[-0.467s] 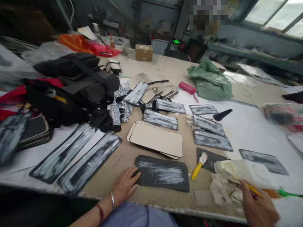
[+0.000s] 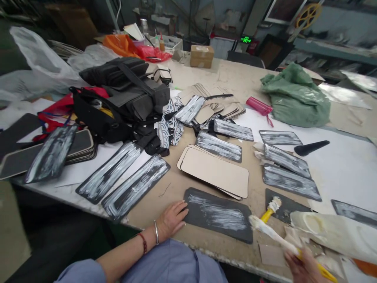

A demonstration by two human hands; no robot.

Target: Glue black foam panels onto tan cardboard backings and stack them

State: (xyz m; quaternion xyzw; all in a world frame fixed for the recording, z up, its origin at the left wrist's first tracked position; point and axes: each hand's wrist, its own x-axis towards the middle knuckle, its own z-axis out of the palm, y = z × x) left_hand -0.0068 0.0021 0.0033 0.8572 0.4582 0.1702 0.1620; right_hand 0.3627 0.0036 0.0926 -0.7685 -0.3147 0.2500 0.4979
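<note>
At the left hand (image 2: 172, 218), a dark-grey panel (image 2: 218, 216) streaked white; in the right hand (image 2: 306, 265), a brush (image 2: 275, 234), yellow and white; beyond the left hand, plain beige boards (image 2: 215, 171) and, farther off, cloth (image 2: 163, 133) with dark arcs on white.

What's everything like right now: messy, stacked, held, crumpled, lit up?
Left hand: spread, fingertips at the near panel's edge
Right hand: closed on the held brush
Held brush: bristles coated white
Near panel: partly smeared white
Beige-topped panels: stacked, slightly askew
Second brush: lying down, bristles coated white
Green bag: crumpled
Cardboard box: closed
Green sign: lit
</note>
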